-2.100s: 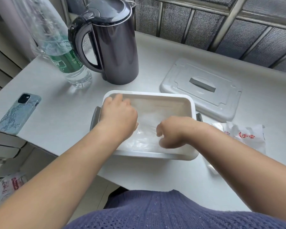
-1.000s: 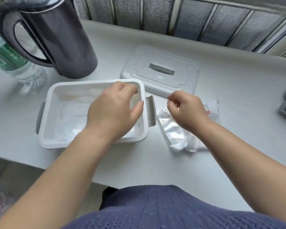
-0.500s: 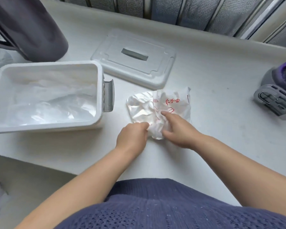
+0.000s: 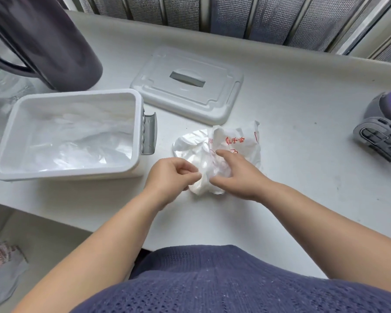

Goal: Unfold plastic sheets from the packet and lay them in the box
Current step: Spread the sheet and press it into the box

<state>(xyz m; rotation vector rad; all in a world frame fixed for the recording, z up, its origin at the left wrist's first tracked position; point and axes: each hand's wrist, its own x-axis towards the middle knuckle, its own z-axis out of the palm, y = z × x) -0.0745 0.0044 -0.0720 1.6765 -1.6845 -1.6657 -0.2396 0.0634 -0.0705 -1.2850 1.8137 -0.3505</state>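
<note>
A white plastic box stands at the left of the table, with clear plastic sheets lying crumpled inside. To its right lies the crumpled white packet with red print, and folded sheets stick out of its left end. My left hand pinches the edge of a sheet at the packet's near left corner. My right hand rests on the packet with straight fingers and presses it down.
The box's white lid lies behind the packet. A dark kettle and a water bottle stand at the back left. A grey and purple device sits at the right edge. The table's front edge runs close under my arms.
Both hands left the box and came to the packet on its right. My left hand now pinches a sheet while my right hand presses the packet. The view shifted right.
</note>
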